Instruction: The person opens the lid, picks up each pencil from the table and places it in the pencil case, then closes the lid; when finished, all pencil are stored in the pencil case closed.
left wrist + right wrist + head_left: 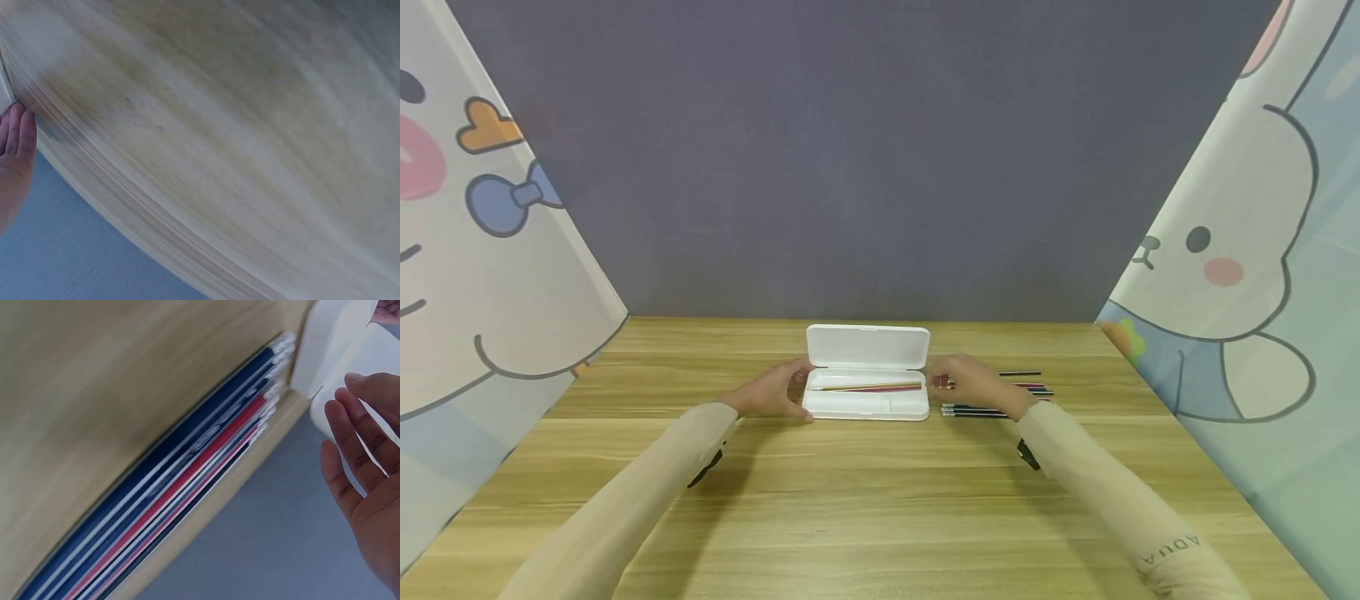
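A white pencil case (pixel 865 407) lies with its lid (pixel 868 347) raised. Yellow and red pencils (pixel 880 387) rest inside it. My left hand (pixel 769 390) is at its left end, thumb by the front corner and fingers by the hinge side. In the left wrist view, straight fingers (pixel 26 134) touch the case's edge. My right hand (pixel 973 383) hovers beside the case's right end, over a row of loose pencils (pixel 973 412). The right wrist view shows its fingers (pixel 369 440) apart and loosely bent, with nothing between them.
Dark blue and red pencils (pixel 206 456) lie side by side, their pale ends towards the case. The wooden table (pixel 850 508) meets a dark grey panel (pixel 865 167) at the back. Cartoon-printed sheets (pixel 1232 217) stand at both sides.
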`<state>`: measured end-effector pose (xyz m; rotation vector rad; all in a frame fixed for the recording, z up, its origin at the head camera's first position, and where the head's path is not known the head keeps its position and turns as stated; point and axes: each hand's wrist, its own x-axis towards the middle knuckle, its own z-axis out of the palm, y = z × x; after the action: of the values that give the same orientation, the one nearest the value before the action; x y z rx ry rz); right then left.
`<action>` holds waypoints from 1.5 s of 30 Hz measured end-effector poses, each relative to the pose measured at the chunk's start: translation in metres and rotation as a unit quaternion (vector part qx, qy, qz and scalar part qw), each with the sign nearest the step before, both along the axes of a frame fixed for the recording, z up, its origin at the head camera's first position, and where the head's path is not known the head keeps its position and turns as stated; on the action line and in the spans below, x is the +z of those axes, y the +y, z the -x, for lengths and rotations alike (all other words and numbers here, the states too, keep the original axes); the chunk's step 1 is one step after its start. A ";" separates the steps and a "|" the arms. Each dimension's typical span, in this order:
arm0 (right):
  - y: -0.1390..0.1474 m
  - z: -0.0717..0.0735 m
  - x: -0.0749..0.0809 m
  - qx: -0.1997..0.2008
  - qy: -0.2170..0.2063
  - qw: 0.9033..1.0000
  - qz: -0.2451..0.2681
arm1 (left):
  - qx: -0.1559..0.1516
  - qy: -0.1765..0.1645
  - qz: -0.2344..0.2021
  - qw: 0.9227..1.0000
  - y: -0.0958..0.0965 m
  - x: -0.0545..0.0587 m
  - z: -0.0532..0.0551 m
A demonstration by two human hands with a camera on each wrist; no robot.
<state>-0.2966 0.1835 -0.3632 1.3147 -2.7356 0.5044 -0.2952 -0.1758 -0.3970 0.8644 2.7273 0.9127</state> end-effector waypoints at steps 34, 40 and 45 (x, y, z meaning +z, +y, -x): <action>0.078 -0.029 -0.027 -0.069 0.003 0.997 -0.020 | 0.009 0.002 0.004 1.000 -0.002 -0.002 0.000; 0.079 -0.029 -0.029 -0.084 0.017 0.996 -0.039 | 0.012 -0.001 0.002 1.000 -0.001 -0.002 0.000; 0.078 -0.030 -0.030 -0.082 0.023 0.995 -0.044 | 0.011 -0.001 -0.002 1.000 -0.001 -0.003 0.000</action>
<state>-0.2668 0.2619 -0.3934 1.0887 -2.8246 0.3407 -0.2957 -0.1770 -0.3997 0.8351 2.7387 0.9228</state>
